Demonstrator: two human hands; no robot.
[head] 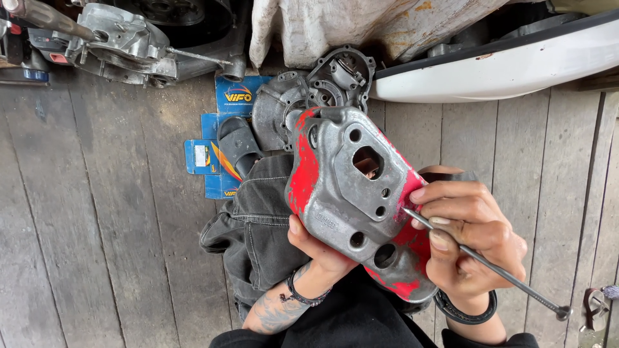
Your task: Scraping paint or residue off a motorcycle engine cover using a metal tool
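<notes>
My left hand grips a grey cast-metal cover with worn red paint from below, thumb on its lower left edge. The cover has several round holes and one larger opening in its middle. My right hand pinches a long thin metal rod and presses its tip against the cover's right edge. The rod runs down and to the right, ending in a small knob. Both wrists wear dark bands.
A grey engine casing lies on the wooden plank floor behind the cover, beside blue cardboard packs and a black rubber part. Another engine block sits top left. A white curved body panel lies top right.
</notes>
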